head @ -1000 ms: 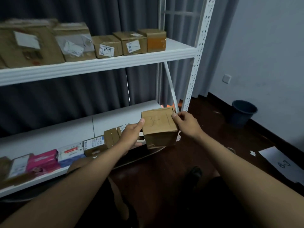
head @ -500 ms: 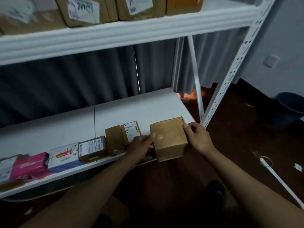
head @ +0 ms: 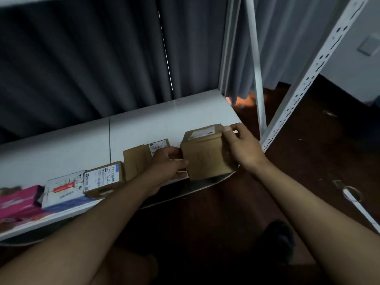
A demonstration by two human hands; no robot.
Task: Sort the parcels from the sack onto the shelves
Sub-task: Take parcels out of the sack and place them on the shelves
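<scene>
Both hands grasp a brown cardboard box (head: 206,156) — left hand (head: 167,165) on its left side, right hand (head: 242,144) on its right. The box sits at the front edge of the white shelf (head: 144,128) — just beside a row of smaller parcels (head: 103,178).

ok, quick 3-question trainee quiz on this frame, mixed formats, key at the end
1. True or false: both hands hold the brown box.
2. The box sits at which end of the row on the lower shelf? A) left B) right C) middle
3. Fill in: the parcel at the far left of the row is ____ in colour.

Key:
1. True: the left hand grips its left side, the right hand its right.
2. B
3. Pink
</scene>
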